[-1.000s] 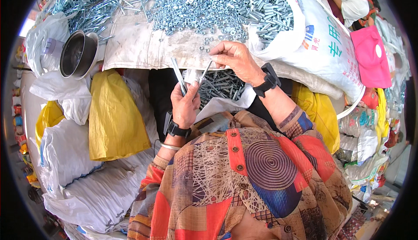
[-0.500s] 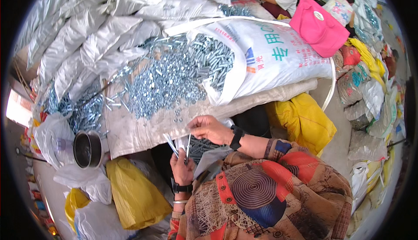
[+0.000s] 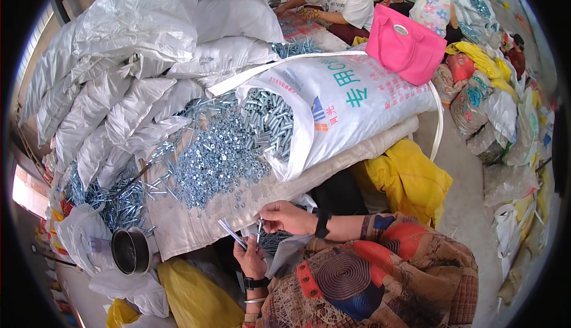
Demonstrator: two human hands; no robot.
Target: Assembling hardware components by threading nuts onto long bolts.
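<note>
Head view, left hand (image 3: 251, 261) gripping rods (image 3: 229, 231), right hand (image 3: 289, 217) pinching metal piece (image 3: 260, 227)

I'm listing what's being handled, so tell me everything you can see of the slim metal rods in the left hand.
The slim metal rods are straight, silvery and shiny, perhaps steel. They form a small, close-set bundle, too blurred to count, slanting toward the picture's upper left. The left hand grips their lower part, hiding those ends; the free ends show against the pale cloth, though whether they touch it is unclear.
</note>
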